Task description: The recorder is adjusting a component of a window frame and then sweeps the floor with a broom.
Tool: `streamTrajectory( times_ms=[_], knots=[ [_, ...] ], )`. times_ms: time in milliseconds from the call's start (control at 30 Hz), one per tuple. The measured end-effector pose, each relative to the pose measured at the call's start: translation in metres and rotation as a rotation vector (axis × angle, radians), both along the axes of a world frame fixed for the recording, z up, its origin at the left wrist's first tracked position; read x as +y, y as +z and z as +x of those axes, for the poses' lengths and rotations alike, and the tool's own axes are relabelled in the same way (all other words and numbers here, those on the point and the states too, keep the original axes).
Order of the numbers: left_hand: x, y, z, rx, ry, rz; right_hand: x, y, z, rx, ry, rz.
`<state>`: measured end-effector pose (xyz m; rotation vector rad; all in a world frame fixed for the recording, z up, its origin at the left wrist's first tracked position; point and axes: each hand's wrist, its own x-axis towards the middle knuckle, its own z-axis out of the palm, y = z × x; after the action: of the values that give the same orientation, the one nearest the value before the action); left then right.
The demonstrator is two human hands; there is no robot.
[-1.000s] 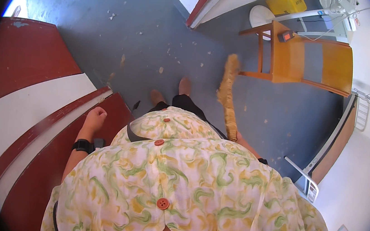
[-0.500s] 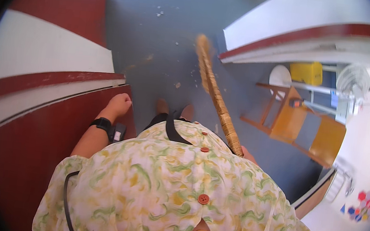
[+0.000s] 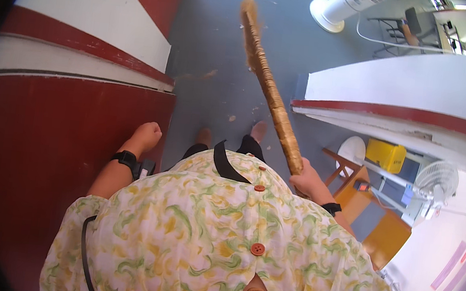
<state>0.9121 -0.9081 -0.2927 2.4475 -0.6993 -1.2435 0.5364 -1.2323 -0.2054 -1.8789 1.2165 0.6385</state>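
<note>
My right hand is wrapped round the lower end of a straw hand broom with a bound, golden handle. The broom slants up and away to the left, its brown bristle head over the grey floor. Curled into a fist with nothing in it, my left hand hangs at my left side in front of the dark red panel. Pale debris lies on the floor ahead of my shoes.
A red-and-white wall stands on the left, and a white partition with a red stripe on the right. Beyond it are a wooden chair, a yellow box and a white fan. A white tower fan stands farther ahead.
I have moved forward through the gap between the walls, and the view has turned. The broom has swung a little up and left. My right hand now shows fully round its handle.
</note>
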Motion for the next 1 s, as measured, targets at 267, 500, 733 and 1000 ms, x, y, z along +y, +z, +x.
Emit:
streamTrajectory(
  times_ms=[267, 500, 733, 1000],
  knots=[
    [0.032, -0.003, -0.072, -0.042, 0.392, 0.065, -0.110, 0.047, 0.019, 0.325, 0.529, -0.114],
    [-0.029, 0.017, -0.153, 0.015, 0.467, -0.044, -0.165, 0.013, 0.074, 0.290, 1.047, -0.090],
    [-0.070, 0.059, -0.166, -0.025, 0.581, -0.139, -0.216, 0.017, 0.127, 0.467, 1.105, -0.209],
    [0.034, 0.014, -0.214, -0.092, 0.654, 0.105, -0.238, 0.064, 0.188, 0.407, 1.020, -0.665]
  ],
)
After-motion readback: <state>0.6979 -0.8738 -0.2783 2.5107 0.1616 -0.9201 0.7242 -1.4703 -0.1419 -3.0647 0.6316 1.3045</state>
